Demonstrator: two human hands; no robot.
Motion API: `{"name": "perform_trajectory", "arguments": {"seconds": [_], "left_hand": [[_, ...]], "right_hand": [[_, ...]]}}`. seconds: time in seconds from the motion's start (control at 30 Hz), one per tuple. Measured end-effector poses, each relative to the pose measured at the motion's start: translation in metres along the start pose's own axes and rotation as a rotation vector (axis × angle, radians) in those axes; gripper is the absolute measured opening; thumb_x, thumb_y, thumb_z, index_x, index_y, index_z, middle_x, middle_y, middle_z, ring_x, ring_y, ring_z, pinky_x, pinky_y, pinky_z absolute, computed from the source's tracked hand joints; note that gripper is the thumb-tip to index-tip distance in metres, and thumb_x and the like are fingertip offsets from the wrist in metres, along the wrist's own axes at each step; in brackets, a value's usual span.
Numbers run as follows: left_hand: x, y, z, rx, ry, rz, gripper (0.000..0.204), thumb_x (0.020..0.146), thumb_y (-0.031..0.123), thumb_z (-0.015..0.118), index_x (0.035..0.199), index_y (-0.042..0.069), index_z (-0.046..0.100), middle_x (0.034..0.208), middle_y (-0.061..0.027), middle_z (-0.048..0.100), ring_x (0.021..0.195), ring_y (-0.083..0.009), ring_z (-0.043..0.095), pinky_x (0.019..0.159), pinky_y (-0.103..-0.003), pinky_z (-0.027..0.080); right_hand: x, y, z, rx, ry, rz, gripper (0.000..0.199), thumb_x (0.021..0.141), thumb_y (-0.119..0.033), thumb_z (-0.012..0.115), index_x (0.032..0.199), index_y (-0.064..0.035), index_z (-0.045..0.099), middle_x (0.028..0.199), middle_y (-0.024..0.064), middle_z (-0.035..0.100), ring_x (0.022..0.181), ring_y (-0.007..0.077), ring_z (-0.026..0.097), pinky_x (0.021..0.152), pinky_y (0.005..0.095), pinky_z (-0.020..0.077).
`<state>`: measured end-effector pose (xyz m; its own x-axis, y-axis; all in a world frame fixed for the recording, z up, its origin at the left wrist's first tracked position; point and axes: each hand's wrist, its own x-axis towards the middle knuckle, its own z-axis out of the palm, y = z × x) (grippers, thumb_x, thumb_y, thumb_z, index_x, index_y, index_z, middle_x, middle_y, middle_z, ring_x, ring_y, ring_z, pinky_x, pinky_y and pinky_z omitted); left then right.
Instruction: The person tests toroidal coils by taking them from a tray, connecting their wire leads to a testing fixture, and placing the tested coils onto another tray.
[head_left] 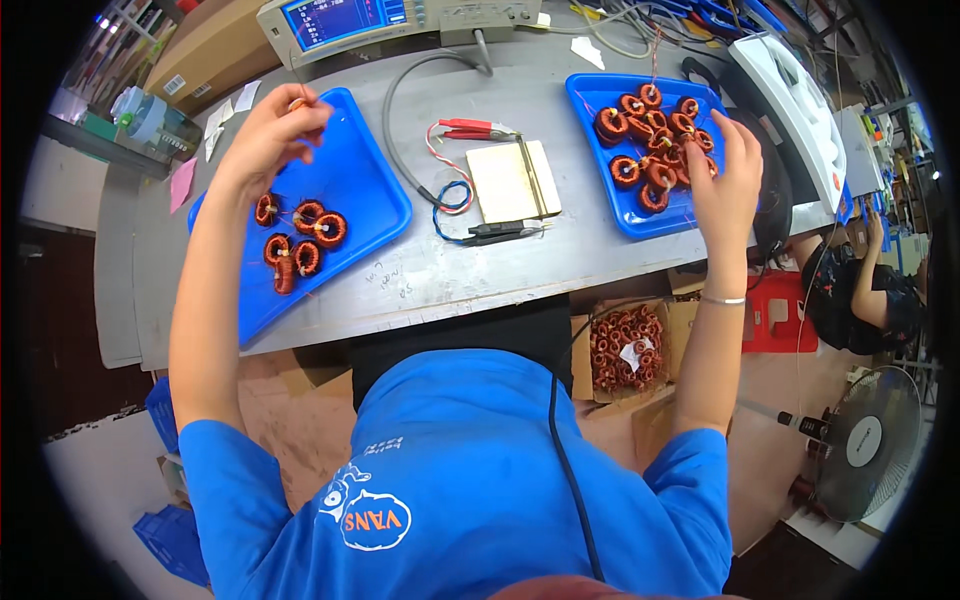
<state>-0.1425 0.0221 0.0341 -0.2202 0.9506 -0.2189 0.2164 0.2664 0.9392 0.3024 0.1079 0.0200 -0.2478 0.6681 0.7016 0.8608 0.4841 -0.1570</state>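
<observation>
My left hand (272,140) is raised over the far edge of the left blue tray (375,205). Its fingers are pinched on a copper-wound ring coil (298,103), mostly hidden by them, with a thin wire rising above. Several ring coils (328,229) lie in the near part of that tray. My right hand (728,185) reaches over the right blue tray (630,215), thumb and fingers apart above a crowded group of ring coils (660,143). Its fingertips are at the coils on the right side; whether they touch one, I cannot tell.
Between the trays lies a pale square block (495,185), with a red clip (480,130) and a black clip (500,232) on cables beside it. A meter with a lit screen (345,20) stands behind. Below the table sits a box of coils (625,350); a fan (865,440) stands right.
</observation>
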Motion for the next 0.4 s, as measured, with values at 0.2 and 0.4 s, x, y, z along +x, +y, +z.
{"name": "perform_trajectory", "arguments": {"seconds": [0.2,0.4], "left_hand": [[-0.044,0.028,0.084,-0.143,-0.211,-0.028,0.026,0.08,0.022,0.067,0.097,0.009,0.052,0.095,-0.0058,0.061,0.072,-0.013,0.057,0.05,-0.021,0.042],[-0.06,0.013,0.139,-0.488,-0.674,-0.191,0.057,0.088,0.044,0.059,0.129,0.006,0.047,0.101,-0.0088,0.061,0.086,-0.0136,0.06,0.063,-0.025,0.05]], "right_hand": [[-0.018,-0.099,0.003,0.505,-0.217,-0.202,0.064,0.065,-0.012,0.078,0.123,-0.0027,0.05,0.12,0.0165,0.053,0.114,0.0333,0.048,0.097,0.0398,0.0389],[-0.046,-0.142,0.024,0.829,-0.471,-0.046,0.093,0.063,-0.022,0.083,0.138,-0.0001,0.034,0.136,0.017,0.042,0.126,0.0342,0.039,0.103,0.0406,0.0342]]}}
